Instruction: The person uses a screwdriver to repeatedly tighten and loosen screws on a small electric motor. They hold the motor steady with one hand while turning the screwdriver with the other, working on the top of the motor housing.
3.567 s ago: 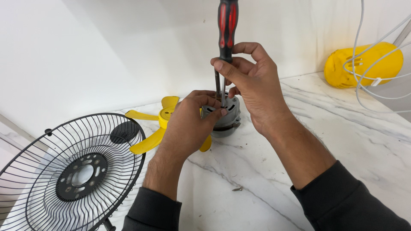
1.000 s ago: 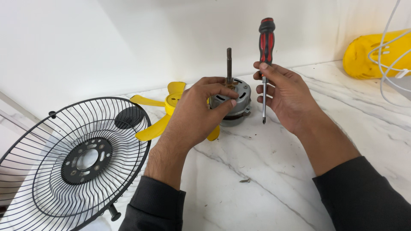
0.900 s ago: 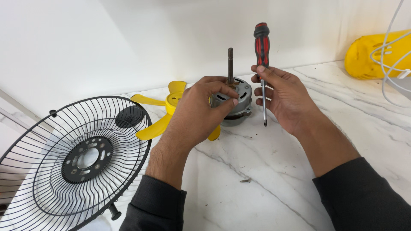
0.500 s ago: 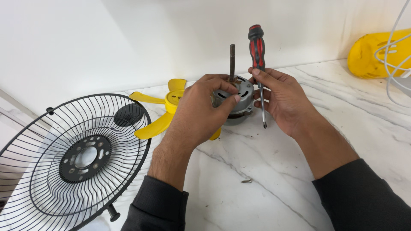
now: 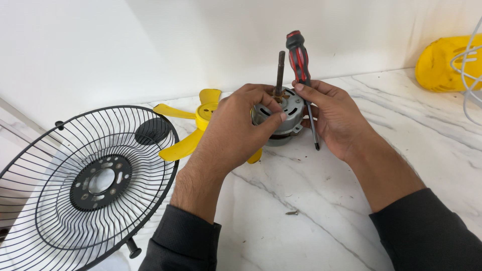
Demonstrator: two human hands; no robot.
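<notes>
Fingers, head view: left hand wraps its fingers around the motor and holds it; right hand is closed on the screwdriver and also touches the motor's side.
Motor: grey and round, sitting on the marble table between both hands, near the white wall.
Shaft: a dark rod sticking straight up from the top of the motor.
Screwdriver: red and black handle up, thin metal tip down, just right of the motor; the tip hangs just above the table.
Blade: yellow fan blade lying flat behind the left hand, partly hidden by it.
Grille: round black wire fan guard at the left, leaning over the table edge.
Screw: tiny, lying alone on the table between the two arms.
Cover: yellow shell at the far right corner, with white wires in front of it.
Sleeves: dark, on both arms.
</notes>
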